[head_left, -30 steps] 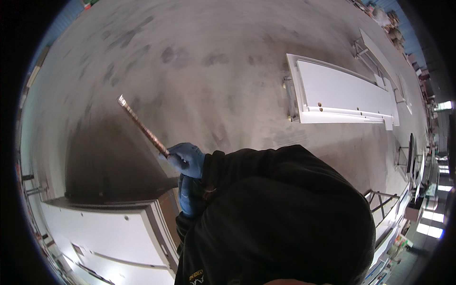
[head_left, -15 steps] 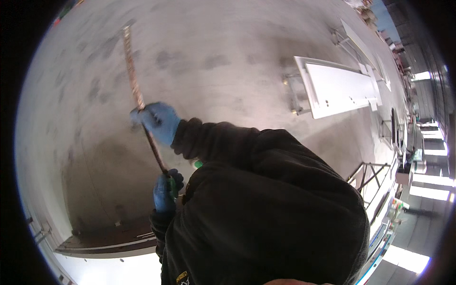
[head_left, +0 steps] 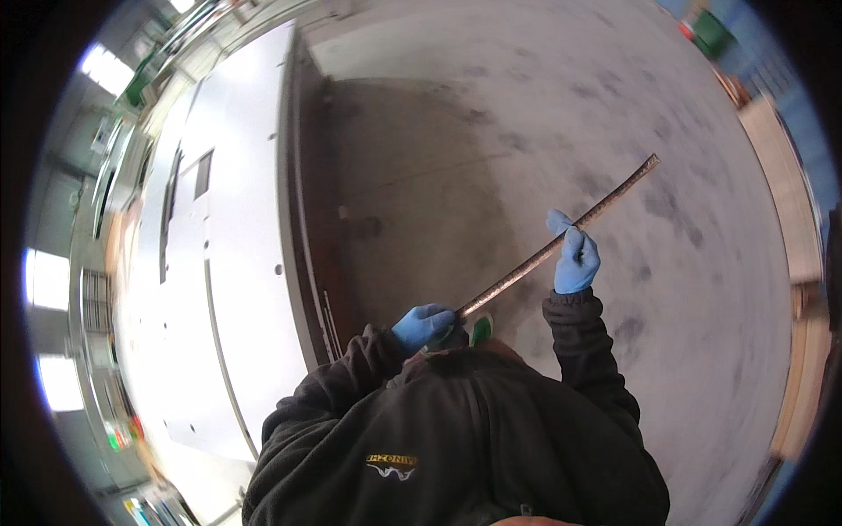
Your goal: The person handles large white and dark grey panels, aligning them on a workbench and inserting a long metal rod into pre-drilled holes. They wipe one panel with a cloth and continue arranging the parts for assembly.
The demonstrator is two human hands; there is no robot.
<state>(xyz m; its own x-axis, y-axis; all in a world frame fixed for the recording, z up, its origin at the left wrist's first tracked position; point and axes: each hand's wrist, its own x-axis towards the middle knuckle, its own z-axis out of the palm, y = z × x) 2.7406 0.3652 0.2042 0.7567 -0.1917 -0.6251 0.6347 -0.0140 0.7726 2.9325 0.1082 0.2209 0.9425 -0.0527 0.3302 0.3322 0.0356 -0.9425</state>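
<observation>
Head view: a long, thin, shiny brown rod (head_left: 510, 275) held slantwise over a smooth grey floor (head_left: 553, 114)

The left hand in a blue glove (head_left: 425, 327) has its grip closed around the rod's lower end, close to the front of a black zipped jacket (head_left: 561, 430). The right hand in a blue glove (head_left: 577, 261) holds the same rod farther up, its grip closed with the thumb laid across the shaft and fingers showing on the far side. Between the hands a length of rod is bare; beyond the right hand it slopes up and away to the right, ending free over the floor.

Just beside the left forearm stands a large, flat, white panelled surface (head_left: 241, 158) with small dark holes, a rectangular cutout and a dark edge. At the far right, well apart from the hands, are long tan boards (head_left: 783, 175). A green bin-like container (head_left: 712, 35) stands near the upper right rim.
</observation>
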